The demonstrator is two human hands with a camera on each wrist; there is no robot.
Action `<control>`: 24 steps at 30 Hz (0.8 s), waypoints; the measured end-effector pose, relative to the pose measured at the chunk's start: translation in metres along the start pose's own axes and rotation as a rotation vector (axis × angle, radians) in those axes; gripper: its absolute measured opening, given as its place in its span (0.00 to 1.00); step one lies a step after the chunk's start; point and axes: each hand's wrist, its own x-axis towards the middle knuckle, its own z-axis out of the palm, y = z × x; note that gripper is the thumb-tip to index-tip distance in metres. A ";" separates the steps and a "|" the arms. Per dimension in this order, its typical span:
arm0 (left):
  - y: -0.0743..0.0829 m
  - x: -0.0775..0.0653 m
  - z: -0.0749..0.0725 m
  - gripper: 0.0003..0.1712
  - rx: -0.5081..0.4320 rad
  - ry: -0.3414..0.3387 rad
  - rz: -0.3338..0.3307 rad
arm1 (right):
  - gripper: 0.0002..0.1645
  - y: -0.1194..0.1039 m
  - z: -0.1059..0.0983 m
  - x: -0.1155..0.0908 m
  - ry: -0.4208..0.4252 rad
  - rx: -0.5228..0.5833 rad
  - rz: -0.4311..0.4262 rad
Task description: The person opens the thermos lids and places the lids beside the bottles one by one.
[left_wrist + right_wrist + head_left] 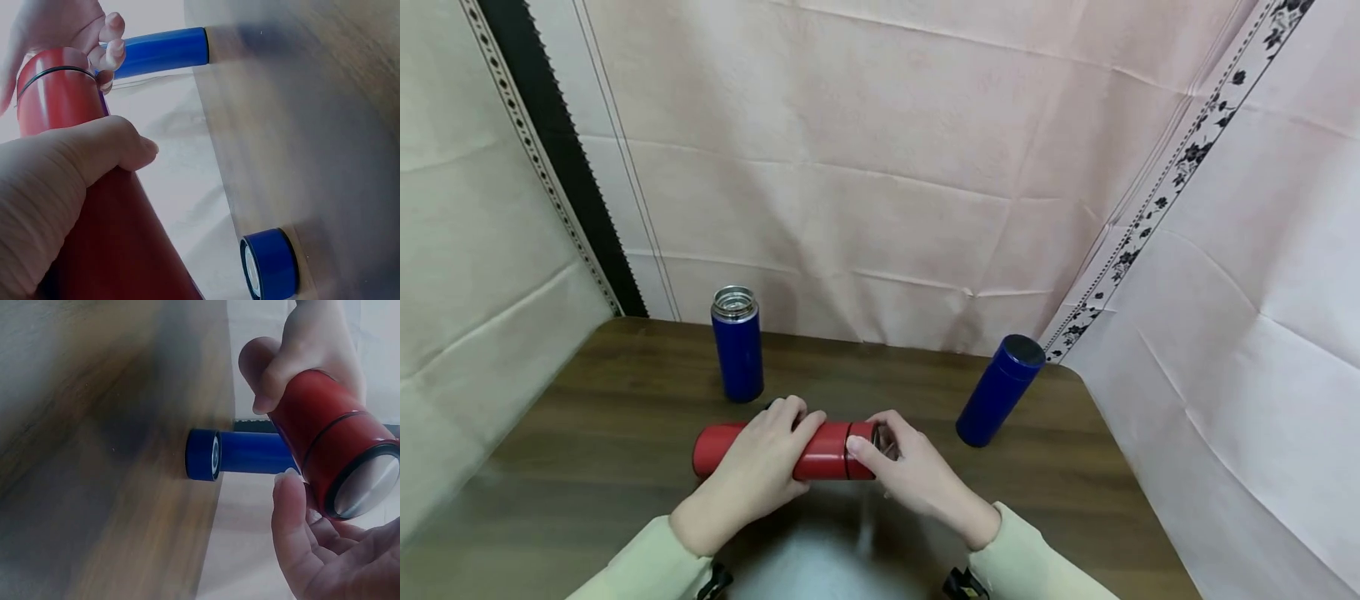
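Note:
A red flask [824, 454] lies sideways in the air over the front of the table. My left hand [762, 467] grips its body, thumb across the near side and fingers over the top. At the flask's right end is a red cap [340, 465], set off by a dark seam and faced with a silver disc. My right hand [910, 467] is at this cap with loosely bent fingers; in the right wrist view the thumb tip is close beside it. Beyond my left hand, an uncapped blue flask [739, 358] stands upright, showing its steel mouth.
A capped blue flask [1000, 392] stands at the right rear. A loose blue cap [270, 264] is on the wooden table [587, 467], mostly hidden by my left hand in the head view. White cloth [865, 167] hangs around the back and sides.

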 end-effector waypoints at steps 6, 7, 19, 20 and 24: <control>0.002 0.013 0.005 0.49 0.021 0.054 0.080 | 0.33 0.003 -0.008 -0.003 0.030 0.024 0.010; 0.002 0.015 0.006 0.49 0.019 0.055 0.091 | 0.32 0.005 -0.009 -0.004 0.032 0.032 0.009; 0.004 0.030 0.015 0.49 -0.001 0.094 0.147 | 0.28 0.016 -0.023 -0.011 0.047 0.024 -0.100; 0.003 0.029 0.015 0.49 0.000 0.094 0.144 | 0.29 0.016 -0.022 -0.009 0.041 0.015 -0.118; -0.001 0.025 0.015 0.48 0.004 0.086 0.117 | 0.33 0.017 -0.019 -0.003 0.015 -0.010 -0.190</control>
